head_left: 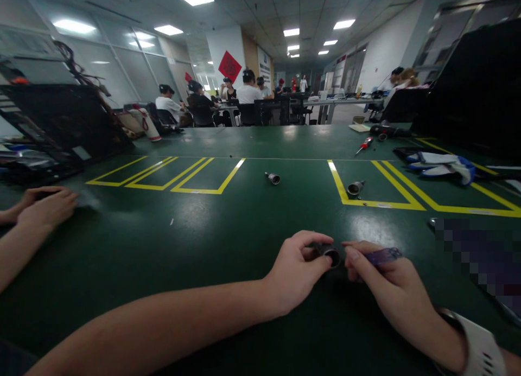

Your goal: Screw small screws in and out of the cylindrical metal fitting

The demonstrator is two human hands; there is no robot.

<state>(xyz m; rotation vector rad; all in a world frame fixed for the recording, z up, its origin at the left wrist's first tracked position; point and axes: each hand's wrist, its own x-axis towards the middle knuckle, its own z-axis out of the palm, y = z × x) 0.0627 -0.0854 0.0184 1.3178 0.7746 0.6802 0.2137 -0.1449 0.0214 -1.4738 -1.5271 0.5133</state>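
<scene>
My left hand (299, 270) is closed around a hollow dark metal cylinder (330, 255), its round opening facing me. Thumb and fingers grip it from opposite sides, just above the green table. Close to its right, my right hand (385, 284) pinches a slim tool with a purple, see-through handle (381, 255); the fingers hide its tip. Two similar metal parts with narrow stems lie farther off: one metal part (274, 178) near the middle, another metal part (355, 188) inside a yellow-taped box, with tiny dark bits beside it.
Another person's hands (49, 206) rest at the left table edge. Yellow tape outlines (197, 191) mark the table (195, 246). A red screwdriver (364, 145), a power tool (388, 131) and blue-white gloves (442, 165) lie at right. A partly pixelated phone (480, 262) sits nearer me.
</scene>
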